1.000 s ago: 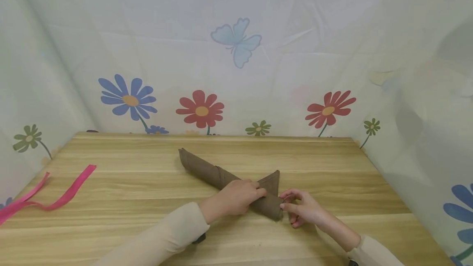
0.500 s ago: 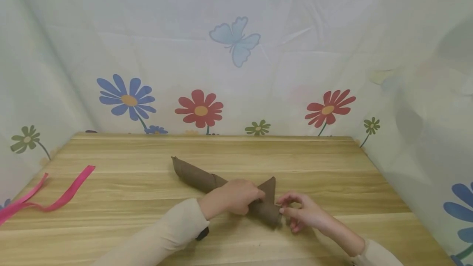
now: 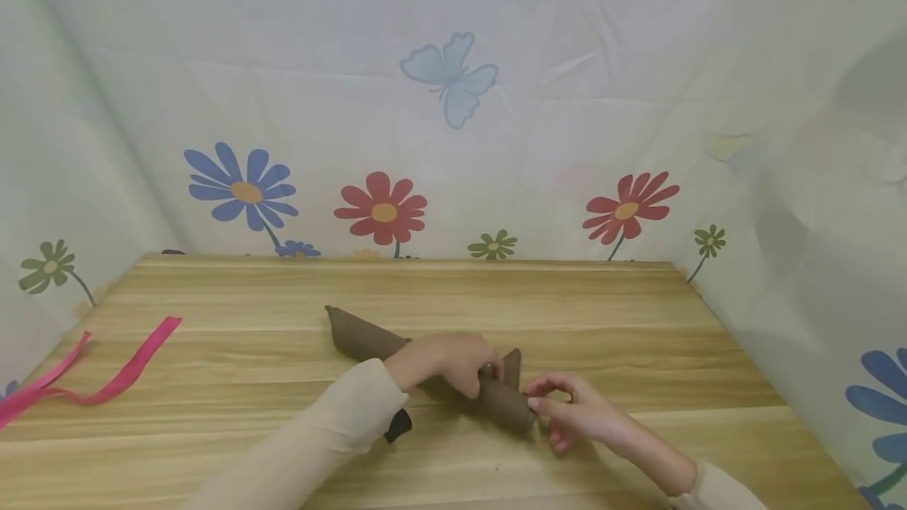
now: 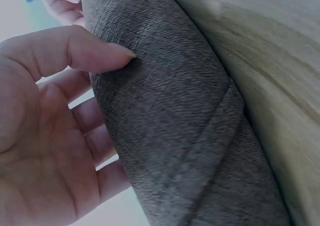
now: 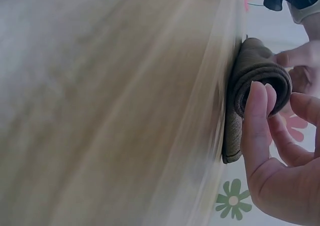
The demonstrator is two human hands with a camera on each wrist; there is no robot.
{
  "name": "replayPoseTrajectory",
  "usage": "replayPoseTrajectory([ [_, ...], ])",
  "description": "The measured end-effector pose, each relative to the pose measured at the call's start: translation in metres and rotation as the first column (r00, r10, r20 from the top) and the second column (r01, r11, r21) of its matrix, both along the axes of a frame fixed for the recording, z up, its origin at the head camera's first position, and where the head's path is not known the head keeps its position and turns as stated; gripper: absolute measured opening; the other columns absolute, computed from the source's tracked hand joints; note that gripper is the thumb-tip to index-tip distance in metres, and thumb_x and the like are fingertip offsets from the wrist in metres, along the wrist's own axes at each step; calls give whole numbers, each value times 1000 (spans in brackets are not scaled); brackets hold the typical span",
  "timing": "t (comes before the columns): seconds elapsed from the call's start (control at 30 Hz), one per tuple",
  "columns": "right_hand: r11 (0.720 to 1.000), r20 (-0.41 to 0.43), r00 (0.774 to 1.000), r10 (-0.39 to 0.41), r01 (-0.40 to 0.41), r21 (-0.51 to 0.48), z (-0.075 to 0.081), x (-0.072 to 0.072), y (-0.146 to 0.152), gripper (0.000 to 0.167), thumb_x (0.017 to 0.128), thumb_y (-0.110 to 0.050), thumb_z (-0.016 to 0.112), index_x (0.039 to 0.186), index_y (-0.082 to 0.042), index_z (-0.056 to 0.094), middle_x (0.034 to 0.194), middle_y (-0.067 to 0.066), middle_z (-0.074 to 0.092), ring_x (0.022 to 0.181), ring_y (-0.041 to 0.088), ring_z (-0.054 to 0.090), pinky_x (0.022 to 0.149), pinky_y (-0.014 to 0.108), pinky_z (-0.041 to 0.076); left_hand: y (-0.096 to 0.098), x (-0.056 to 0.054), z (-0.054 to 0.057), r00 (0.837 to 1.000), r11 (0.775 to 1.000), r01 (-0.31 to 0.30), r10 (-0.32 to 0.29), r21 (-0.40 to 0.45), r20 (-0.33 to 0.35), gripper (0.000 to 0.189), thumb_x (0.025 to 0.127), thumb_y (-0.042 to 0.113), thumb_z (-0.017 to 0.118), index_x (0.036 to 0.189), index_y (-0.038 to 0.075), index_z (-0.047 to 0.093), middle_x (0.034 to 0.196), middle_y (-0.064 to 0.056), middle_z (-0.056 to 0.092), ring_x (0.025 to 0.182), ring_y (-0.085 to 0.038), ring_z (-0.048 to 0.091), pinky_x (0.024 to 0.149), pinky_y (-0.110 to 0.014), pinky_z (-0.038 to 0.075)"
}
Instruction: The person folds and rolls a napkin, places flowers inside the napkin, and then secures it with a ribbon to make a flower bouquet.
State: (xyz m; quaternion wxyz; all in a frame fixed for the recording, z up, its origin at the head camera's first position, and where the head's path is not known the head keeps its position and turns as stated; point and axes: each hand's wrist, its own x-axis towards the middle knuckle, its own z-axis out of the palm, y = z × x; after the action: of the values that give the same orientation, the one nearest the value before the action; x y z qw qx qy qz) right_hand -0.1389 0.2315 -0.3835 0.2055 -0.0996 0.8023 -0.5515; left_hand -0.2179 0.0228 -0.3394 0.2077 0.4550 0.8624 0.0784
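Observation:
A brown towel [image 3: 360, 335], rolled into a tapering tube, lies slantwise on the table. My left hand [image 3: 453, 362] grips the roll near its middle, thumb on one side and fingers reaching behind, as the left wrist view shows; there a hemmed edge crosses the towel [image 4: 170, 105]. Beyond that hand a pointed towel flap [image 3: 513, 368] sticks out. At the near right end, my right hand [image 3: 579, 409] pinches the rim with bent fingers. The right wrist view shows the spiral layers of the towel [image 5: 250, 60] and its hollow end, partly covered by fingertips.
A pink ribbon [image 3: 135, 368] lies loosely at the left of the wooden table [image 3: 234, 290]. A black item [image 3: 399, 425] sits at the left cuff. Flower-printed cloth [image 3: 496, 156] walls the table at the back and both sides.
The roll has shifted a little toward me and to the left, both hands going with it. Less of the pointed flap shows now, and the left fingers have bent further over the roll.

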Motion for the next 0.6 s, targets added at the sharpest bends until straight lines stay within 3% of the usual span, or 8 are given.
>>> replayPoseTrajectory([
  [0.23, 999, -10, 999, -46, 46, 2, -1, -2, -3, 45, 85, -23, 63, 119, 3, 49, 111, 14, 50, 54, 13, 54, 52, 32, 52, -1, -5, -8, 998, 997, -40, 43, 71, -44, 39, 69, -1, 65, 106, 14, 64, 86, 5, 59, 71, -10, 48, 63, -22, 42],
  [0.4, 999, -44, 998, -36, 37, 13, -1, -5, -2, 43, 84, -20, 64, 118, 3, 49, 113, 17, 47, 53, 12, 54, 52, 33, 52, -4, -6, -14, 990, 990, -8, 27, 138, -135, 39, 70, 1, 64, 106, 14, 64, 84, 6, 59, 71, -10, 48, 65, -22, 42],
  [0.5, 999, -53, 998, -37, 38, 9, -1, -8, -2, 42, 85, -17, 62, 118, 5, 48, 113, 18, 48, 53, 12, 53, 52, 34, 52, -7, -5, -19, 976, 985, 30, 8, 172, -216, 40, 70, 2, 64, 108, 14, 63, 86, 4, 60, 72, -8, 49, 66, -22, 43],
  [0.6, 999, -48, 997, -52, 52, 0, -1, -9, -2, 42, 85, -16, 62, 118, 6, 48, 113, 18, 48, 53, 12, 53, 51, 34, 52, -10, -2, -24, 948, 977, 70, -2, 203, -318, 40, 70, 1, 62, 107, 15, 63, 90, 2, 61, 76, -8, 53, 67, -21, 45],
])
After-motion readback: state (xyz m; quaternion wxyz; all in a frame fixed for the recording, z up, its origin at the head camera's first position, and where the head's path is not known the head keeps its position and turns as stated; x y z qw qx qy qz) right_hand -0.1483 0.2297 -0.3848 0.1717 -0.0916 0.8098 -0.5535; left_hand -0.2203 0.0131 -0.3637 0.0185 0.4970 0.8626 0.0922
